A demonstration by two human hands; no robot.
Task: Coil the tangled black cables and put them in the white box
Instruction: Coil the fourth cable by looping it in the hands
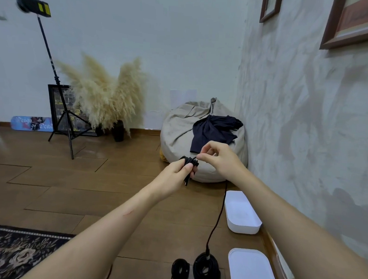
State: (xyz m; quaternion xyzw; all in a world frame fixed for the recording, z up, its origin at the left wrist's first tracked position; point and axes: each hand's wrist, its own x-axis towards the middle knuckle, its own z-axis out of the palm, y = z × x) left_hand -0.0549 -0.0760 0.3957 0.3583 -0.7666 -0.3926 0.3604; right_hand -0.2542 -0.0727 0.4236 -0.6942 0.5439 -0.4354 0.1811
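Lower right, the white box (242, 215) looks smooth matt plastic; the floor (69, 186) is satin brown wood; the black cables (206, 268), possibly rubber-sheathed, look matt.

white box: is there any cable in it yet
No, the box shows only its bare white inside.

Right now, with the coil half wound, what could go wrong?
1. The loose strand hangs from the hands to the floor coil; further winding may snag or drag it.
2. Only the left hand and the right hand, which pinches it, hold the bundle; its loops could spring open before reaching the white box.
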